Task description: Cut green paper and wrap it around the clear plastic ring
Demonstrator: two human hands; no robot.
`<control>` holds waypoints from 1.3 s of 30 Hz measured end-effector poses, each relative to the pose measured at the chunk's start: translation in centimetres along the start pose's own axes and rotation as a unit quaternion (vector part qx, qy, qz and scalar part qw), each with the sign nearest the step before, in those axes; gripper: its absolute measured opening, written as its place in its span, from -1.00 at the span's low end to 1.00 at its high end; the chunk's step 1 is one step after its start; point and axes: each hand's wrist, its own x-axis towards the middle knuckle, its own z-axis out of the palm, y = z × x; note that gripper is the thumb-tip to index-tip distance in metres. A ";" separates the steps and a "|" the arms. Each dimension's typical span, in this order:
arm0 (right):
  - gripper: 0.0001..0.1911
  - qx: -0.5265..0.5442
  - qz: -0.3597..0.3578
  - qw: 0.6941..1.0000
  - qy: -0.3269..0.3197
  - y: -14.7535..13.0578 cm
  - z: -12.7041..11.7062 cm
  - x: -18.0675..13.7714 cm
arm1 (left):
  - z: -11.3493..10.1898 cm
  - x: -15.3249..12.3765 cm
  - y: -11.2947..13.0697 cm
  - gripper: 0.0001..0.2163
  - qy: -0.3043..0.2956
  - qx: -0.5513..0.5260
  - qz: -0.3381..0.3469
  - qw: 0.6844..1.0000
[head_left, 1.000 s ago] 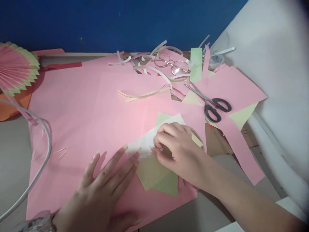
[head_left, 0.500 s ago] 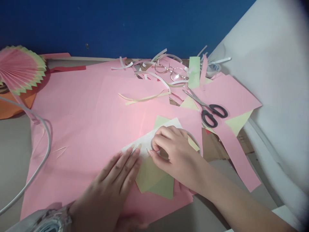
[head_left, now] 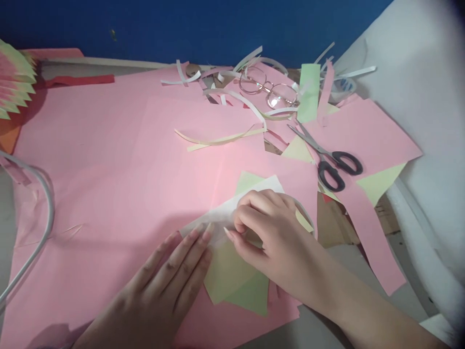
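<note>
Left hand (head_left: 169,281) lies flat on white paper (head_left: 267,185), right hand (head_left: 272,225) curls, grip unclear; tape roll's (head_left: 344,86) print unreadable.

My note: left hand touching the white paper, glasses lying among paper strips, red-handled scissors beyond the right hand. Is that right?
Not quite: the head view shows that the scissors are black-handled, not red-handled. They do lie beyond the right hand, the left hand touches the white paper, and the glasses lie among paper strips.

Bare hands (head_left: 271,235), long fingernails (head_left: 208,233)
</note>
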 end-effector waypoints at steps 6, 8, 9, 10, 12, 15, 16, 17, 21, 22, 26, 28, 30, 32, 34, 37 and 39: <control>-0.82 -0.013 -0.004 1.000 -0.008 0.0 0.0 0.0 | 0.1 -0.1 -0.5 -0.23 -0.007 -0.006 0.005 1.000; -0.83 -0.015 -0.004 1.000 -0.009 -0.1 0.0 0.0 | 0.0 -0.2 -0.6 -0.29 -0.014 -0.002 0.008 1.000; -0.83 -0.016 -0.003 1.000 -0.009 -0.1 -0.1 0.0 | -0.1 -0.2 -0.6 -0.30 -0.015 0.000 0.010 1.000; -0.83 -0.016 -0.002 1.000 -0.008 -0.1 -0.1 0.0 | -0.1 -0.2 -0.6 -0.30 -0.014 0.000 0.013 1.000; -0.82 -0.017 -0.002 1.000 -0.006 -0.1 -0.1 0.0 | -0.2 -0.1 -0.6 -0.28 -0.009 -0.002 0.018 1.000; -0.82 -0.016 -0.003 1.000 -0.005 -0.1 -0.1 0.1 | -0.2 0.0 -0.5 -0.22 -0.004 -0.011 0.024 1.000; -0.82 -0.015 -0.004 1.000 -0.006 -0.1 -0.1 0.1 | -0.2 0.0 -0.5 -0.21 -0.002 -0.016 0.026 1.000; -0.82 -0.015 -0.004 1.000 -0.007 -0.1 -0.1 0.0 | -0.1 0.0 -0.5 -0.20 0.000 -0.019 0.029 0.999; -0.83 -0.014 -0.004 1.000 -0.009 -0.1 -0.1 -0.1 | -0.2 -0.1 -0.5 -0.24 0.004 -0.025 0.027 0.999; -0.83 -0.014 -0.005 1.000 -0.008 -0.1 -0.1 -0.1 | -0.2 -0.1 -0.6 -0.25 0.003 -0.025 0.024 0.999; -0.82 -0.019 -0.006 1.000 -0.004 -0.1 -0.1 -0.2 | -0.2 -0.1 -0.7 -0.22 0.000 -0.023 0.017 1.000; -0.82 -0.020 -0.006 1.000 -0.003 -0.1 -0.1 -0.1 | -0.2 -0.1 -0.7 -0.20 -0.003 -0.023 0.015 1.000; -0.82 -0.019 -0.005 1.000 -0.004 -0.1 -0.1 -0.1 | -0.3 -0.1 -0.6 -0.18 -0.006 -0.022 0.006 1.000; -0.82 -0.018 -0.005 1.000 -0.008 -0.2 -0.2 -0.1 | -0.2 -0.1 -0.5 -0.17 -0.009 -0.024 -0.008 1.000; -0.83 -0.018 -0.006 1.000 -0.012 -0.2 -0.3 -0.1 | -0.2 -0.1 -0.4 -0.16 -0.010 -0.029 -0.016 0.999; -0.84 -0.022 -0.010 1.000 -0.011 -0.2 -0.4 -0.2 | -0.2 -0.2 -0.5 -0.15 -0.010 -0.040 -0.011 0.999; -0.84 -0.023 -0.013 1.000 -0.008 -0.2 -0.4 -0.2 | -0.3 -0.1 -0.6 -0.17 -0.011 -0.044 -0.014 0.999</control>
